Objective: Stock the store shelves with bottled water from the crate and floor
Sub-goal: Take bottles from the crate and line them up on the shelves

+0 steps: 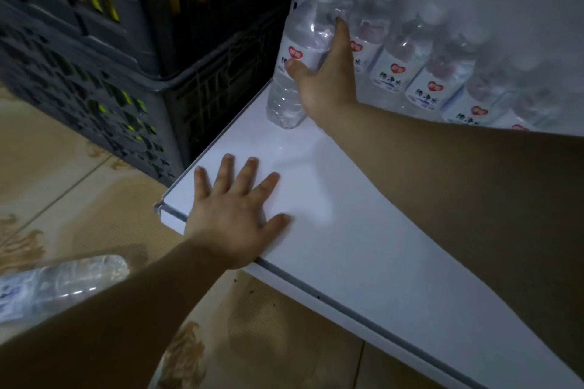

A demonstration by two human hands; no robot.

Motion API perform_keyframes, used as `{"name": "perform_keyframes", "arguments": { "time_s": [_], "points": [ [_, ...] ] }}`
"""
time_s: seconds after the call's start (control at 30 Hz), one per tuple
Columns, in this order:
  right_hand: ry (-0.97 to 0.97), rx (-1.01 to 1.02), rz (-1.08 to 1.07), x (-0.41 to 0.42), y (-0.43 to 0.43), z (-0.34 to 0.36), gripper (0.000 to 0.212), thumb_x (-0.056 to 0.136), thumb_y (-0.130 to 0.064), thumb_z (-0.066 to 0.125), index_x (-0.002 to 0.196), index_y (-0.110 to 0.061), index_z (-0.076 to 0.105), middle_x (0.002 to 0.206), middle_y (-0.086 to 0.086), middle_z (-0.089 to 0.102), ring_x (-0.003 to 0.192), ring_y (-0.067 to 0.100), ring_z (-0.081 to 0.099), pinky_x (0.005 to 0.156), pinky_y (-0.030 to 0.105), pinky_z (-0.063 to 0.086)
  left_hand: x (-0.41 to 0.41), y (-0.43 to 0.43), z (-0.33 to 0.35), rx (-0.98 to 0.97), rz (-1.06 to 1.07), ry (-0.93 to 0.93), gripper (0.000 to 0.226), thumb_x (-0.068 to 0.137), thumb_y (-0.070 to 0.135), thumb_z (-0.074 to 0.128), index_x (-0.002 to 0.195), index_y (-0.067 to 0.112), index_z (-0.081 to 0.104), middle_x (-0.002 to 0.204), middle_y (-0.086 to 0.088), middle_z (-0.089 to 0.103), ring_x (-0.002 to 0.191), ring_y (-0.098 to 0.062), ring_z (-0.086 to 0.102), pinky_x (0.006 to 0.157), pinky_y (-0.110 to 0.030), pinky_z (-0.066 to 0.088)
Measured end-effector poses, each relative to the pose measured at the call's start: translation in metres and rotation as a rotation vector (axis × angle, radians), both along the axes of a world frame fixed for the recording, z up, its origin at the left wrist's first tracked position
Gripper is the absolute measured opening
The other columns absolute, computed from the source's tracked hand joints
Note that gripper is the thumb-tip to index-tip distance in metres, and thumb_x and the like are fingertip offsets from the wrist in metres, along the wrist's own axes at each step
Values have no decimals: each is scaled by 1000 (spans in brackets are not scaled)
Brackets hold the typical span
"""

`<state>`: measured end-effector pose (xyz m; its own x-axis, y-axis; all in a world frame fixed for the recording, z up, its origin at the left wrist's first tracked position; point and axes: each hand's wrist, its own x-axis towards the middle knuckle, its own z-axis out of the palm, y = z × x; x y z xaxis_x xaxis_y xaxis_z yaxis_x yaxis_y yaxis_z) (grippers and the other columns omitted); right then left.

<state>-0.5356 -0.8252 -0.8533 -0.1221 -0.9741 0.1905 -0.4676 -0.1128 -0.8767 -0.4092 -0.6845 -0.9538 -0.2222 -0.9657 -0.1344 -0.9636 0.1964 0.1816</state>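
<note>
The right hand (325,76) grips an upright bottle (284,98), thumb across its label, fingers behind, at the left end of the shelf (347,230) beside the standing row (410,60); the left hand (234,218) lies flat and spread on the front edge, holding nothing. The wrapped pack (60,281) lies on its side on the floor (63,183), low left, nearer the left hand.

A single head-worn wide-angle camera looks forward and steeply down, close over a low white shelf (347,230), with tiled floor (63,186) to its left and a dark crate (94,50) beyond.
</note>
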Motion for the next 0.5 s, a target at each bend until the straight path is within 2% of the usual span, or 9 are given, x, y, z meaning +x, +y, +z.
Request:
{"name": "perform_keyframes", "arguments": {
  "time_s": [0.1,0.27,0.4,0.5],
  "points": [
    [22,-3,-26,2,-5,-3,88,88,-12,70,154,-18,12,154,8,28,137,21,37,109,27,30,0,-1,0,-3,1,11,78,80,79,2,150,43,-7,160,5,-17,143,-26,-28,113,-58,-16],
    [71,-32,-21,1,-15,-7,89,86,-12,70,154,-16,12,154,10,28,139,24,36,115,42,32,0,0,3,7,1,5,77,82,78,5,150,43,-8,159,5,-19,142,-26,-30,113,-58,-17],
    [123,14,-16,-2,-18,-5,91,89,-13,69,154,-17,6,156,8,21,141,21,32,116,32,27,1,0,1,3,0,9,77,82,78,5,149,44,-8,159,5,-19,142,-26,-31,112,-58,-18],
    [129,57,-7,-4,-20,-1,94,87,-15,71,154,-20,5,156,4,27,139,20,34,116,34,28,0,0,0,5,4,-1,78,81,79,4,149,44,-9,159,5,-19,142,-26,-31,112,-58,-17]
  ]
}}
